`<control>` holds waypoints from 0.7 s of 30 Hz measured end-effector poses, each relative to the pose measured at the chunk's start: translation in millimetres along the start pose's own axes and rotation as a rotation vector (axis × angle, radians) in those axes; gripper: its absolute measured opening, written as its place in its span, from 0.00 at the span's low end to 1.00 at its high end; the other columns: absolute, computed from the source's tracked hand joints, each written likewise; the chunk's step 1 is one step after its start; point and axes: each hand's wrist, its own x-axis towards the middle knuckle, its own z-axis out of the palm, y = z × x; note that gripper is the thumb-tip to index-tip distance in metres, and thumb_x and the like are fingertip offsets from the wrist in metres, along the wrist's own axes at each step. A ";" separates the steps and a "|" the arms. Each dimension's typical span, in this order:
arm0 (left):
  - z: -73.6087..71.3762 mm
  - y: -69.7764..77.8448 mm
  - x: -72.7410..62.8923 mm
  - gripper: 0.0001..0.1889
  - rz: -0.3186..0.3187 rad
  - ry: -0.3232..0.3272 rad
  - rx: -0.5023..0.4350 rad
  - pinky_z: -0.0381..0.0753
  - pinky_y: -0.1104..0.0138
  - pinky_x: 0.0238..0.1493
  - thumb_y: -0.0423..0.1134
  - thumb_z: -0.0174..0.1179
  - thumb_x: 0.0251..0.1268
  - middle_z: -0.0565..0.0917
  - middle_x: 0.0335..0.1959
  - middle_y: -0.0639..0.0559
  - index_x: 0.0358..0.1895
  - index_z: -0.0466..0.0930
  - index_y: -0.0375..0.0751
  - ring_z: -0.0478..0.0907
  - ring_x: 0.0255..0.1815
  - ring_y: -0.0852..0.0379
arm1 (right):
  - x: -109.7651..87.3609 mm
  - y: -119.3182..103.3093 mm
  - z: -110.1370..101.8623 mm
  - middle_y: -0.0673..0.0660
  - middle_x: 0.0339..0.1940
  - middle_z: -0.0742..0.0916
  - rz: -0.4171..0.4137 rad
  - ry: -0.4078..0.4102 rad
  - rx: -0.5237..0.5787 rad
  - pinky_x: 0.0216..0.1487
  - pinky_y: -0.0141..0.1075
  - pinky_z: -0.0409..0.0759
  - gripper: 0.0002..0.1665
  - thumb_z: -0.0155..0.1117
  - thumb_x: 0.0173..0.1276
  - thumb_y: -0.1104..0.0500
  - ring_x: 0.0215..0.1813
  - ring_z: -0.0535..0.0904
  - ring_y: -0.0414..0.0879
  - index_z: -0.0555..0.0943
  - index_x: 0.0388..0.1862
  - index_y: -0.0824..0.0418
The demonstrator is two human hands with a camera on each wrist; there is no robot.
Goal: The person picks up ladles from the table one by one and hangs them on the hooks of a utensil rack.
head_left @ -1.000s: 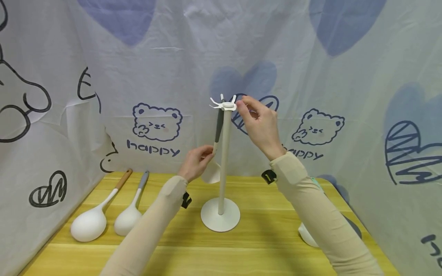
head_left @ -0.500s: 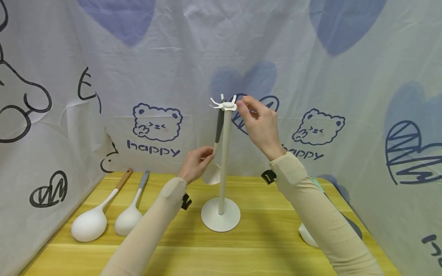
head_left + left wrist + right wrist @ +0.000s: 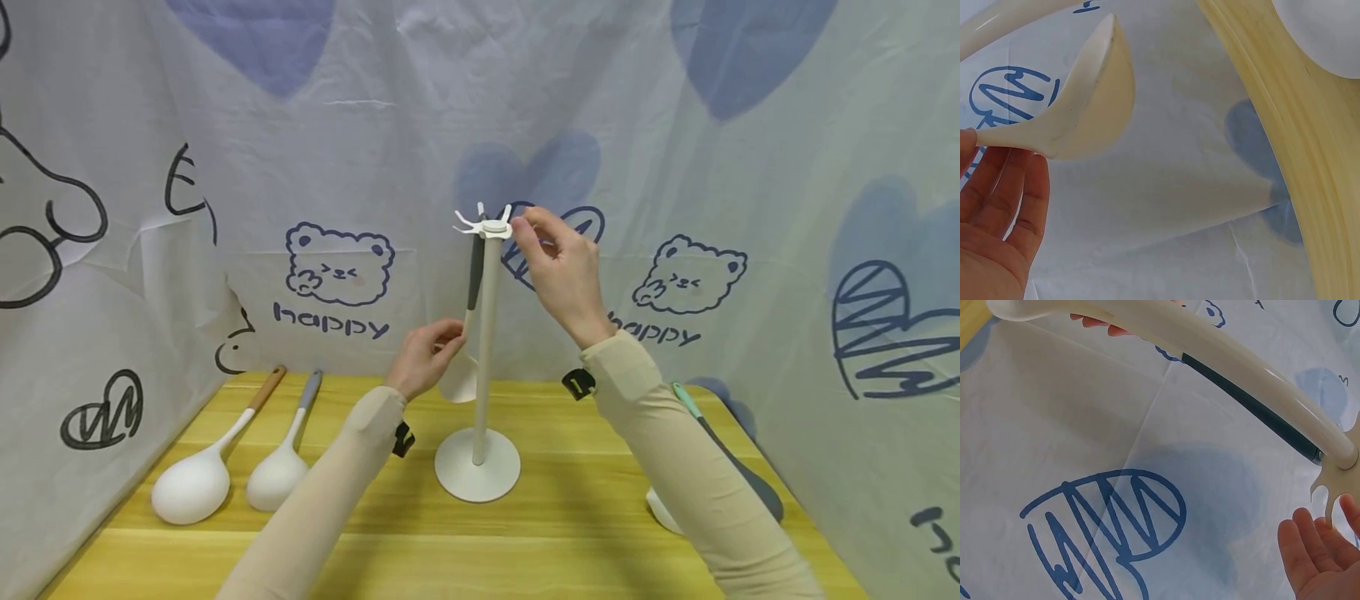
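Observation:
A white utensil stand rises from a round base on the table, with a ring of hooks at its top. Beside the pole, on its left, a ladle hangs upright with its dark handle reaching up to the hooks. My left hand pinches its pale neck, just above the cream bowl, which faces down in the head view. Up at the right side of the stand's top, my right hand pinches a hook between thumb and fingers. The handle's top end is partly hidden behind the hooks.
On the left of the wooden table lie a large white ladle with a brown handle and another with a grey-blue handle. A dark utensil with a green handle end and a white piece are partly hidden by the right sleeve.

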 end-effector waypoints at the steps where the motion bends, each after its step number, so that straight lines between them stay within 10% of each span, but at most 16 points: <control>1: -0.1 0.1 -0.1 0.11 -0.001 0.000 0.000 0.84 0.57 0.53 0.36 0.56 0.73 0.86 0.47 0.44 0.53 0.82 0.38 0.83 0.48 0.48 | 0.0 -0.2 -0.1 0.52 0.65 0.81 0.002 -0.001 -0.001 0.57 0.34 0.82 0.23 0.55 0.73 0.40 0.58 0.82 0.45 0.84 0.53 0.54; 21: 2.4 1.8 -6.6 0.14 -0.006 -0.042 -0.001 0.85 0.58 0.50 0.37 0.56 0.73 0.86 0.49 0.43 0.57 0.80 0.39 0.83 0.49 0.49 | -1.1 -2.0 -1.2 0.50 0.67 0.80 0.035 -0.010 0.027 0.57 0.41 0.82 0.22 0.56 0.73 0.41 0.57 0.83 0.46 0.83 0.54 0.53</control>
